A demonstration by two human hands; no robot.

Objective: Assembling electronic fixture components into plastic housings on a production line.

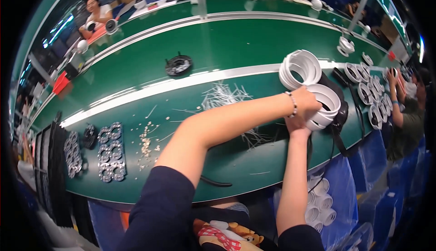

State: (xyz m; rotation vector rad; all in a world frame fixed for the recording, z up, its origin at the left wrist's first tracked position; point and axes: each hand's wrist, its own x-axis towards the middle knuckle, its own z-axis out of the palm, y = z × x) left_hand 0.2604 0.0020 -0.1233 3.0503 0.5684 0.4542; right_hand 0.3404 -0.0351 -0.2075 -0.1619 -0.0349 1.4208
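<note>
Green tabletop opens between scattered white strips and its near edge; at right, the left hand curls over a white ring, the right hand grasping its side.

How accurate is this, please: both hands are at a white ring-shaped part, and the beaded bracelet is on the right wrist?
Not quite: the head view shows the beaded bracelet on the left wrist, not the right. The left hand and right hand are indeed at a white ring-shaped part.
</note>
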